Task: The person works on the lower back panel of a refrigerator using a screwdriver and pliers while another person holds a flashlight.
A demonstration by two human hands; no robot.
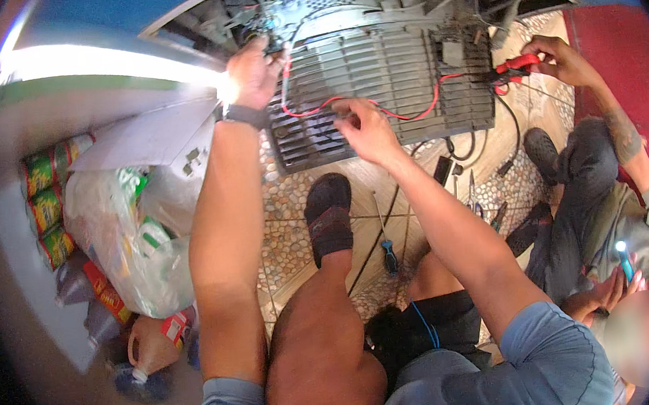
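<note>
My left hand (252, 78) is raised at the open underside of a blue cabinet (77, 20), its fingers curled at wiring (280, 52); what they pinch is hard to make out. My right hand (364, 129) is over a dark slatted grille (397, 57), fingers bent beside a red wire (428, 108) that crosses it; whether they grip anything is unclear. At the right, a co-worker's hand (551, 59) holds a red-and-black tool (514, 70) where the wires lead.
A screwdriver (389, 251) and other tools (479, 204) lie on the tiled floor. At left are plastic bags (118, 228), stacked cans (50, 203) and bottles (152, 349). The co-worker sits at right, another hand (618, 289) holding a lit small torch (624, 257).
</note>
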